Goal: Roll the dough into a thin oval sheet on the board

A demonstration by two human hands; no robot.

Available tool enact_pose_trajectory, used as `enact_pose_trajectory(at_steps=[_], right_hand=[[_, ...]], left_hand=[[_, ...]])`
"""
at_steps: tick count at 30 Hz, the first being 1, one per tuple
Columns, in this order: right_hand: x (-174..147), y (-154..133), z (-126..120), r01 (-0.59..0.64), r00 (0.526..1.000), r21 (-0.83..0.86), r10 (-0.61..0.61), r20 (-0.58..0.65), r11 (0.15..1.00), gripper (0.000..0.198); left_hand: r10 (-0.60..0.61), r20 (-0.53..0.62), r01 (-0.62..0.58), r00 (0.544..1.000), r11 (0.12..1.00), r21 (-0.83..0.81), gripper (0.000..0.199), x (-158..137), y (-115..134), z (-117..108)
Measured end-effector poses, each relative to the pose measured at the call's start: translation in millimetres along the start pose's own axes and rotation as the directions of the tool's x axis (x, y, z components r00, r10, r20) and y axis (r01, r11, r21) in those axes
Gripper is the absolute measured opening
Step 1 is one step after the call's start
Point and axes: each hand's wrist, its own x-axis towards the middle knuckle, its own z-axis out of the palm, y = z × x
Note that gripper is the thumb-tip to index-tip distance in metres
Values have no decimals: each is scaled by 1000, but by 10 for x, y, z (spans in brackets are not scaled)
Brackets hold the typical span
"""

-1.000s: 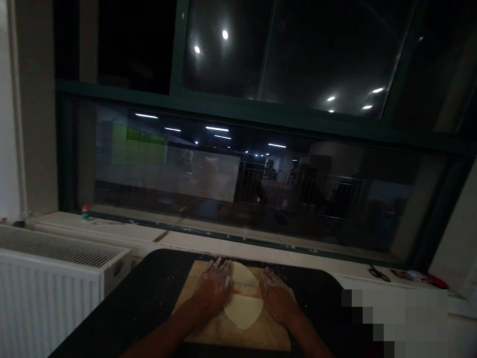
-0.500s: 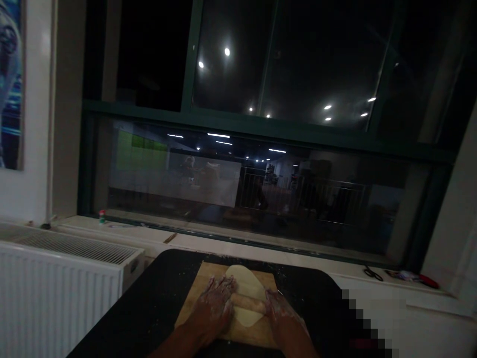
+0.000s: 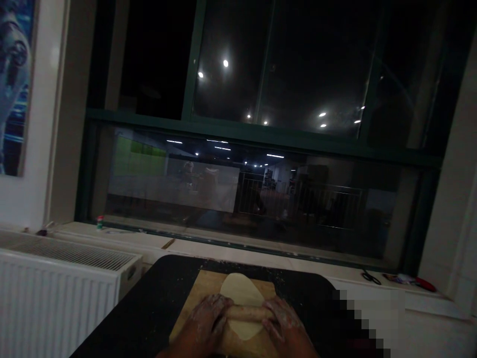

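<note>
A rolling pin (image 3: 249,313) lies crosswise over a flat oval sheet of pale dough (image 3: 242,290) on a wooden board (image 3: 204,285). My left hand (image 3: 209,318), dusted with flour, is closed round the pin's left end. At the other end my right hand (image 3: 283,319), floury too, grips the pin with fingers curled over it. The dough shows beyond the pin and also on the near side, between my hands. Both ends of the pin are hidden under my hands.
The board rests on a black table (image 3: 149,298) sprinkled with flour. On the windowsill behind are a small bottle (image 3: 100,223) at left and black scissors (image 3: 370,277) at right. A white radiator (image 3: 63,293) stands to the left, below a large dark window.
The pin has rolled slightly towards me over the dough. My fingers, stretched out before, now curl round its ends. The whole view has shifted a little.
</note>
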Motion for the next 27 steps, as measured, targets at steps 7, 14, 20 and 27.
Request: enact_pose_trajectory(at_steps=[7, 14, 20, 27], right_hand=[[802, -14, -198, 109, 984, -1, -108, 143, 994, 51], [1177, 80, 265, -2, 988, -307, 49, 144, 952, 51], [1178, 4, 342, -112, 991, -359, 131, 28, 926, 52], [605, 29, 382, -32, 997, -371, 5, -71, 928, 54]], left_hand=[[13, 134, -16, 991, 1000, 20, 43, 821, -239, -190], [-114, 204, 74, 972, 978, 193, 43, 1286, -481, 175], [-195, 98, 159, 976, 943, 293, 59, 1194, -367, 240], [32, -32, -16, 999, 915, 402, 52, 780, -121, 269]])
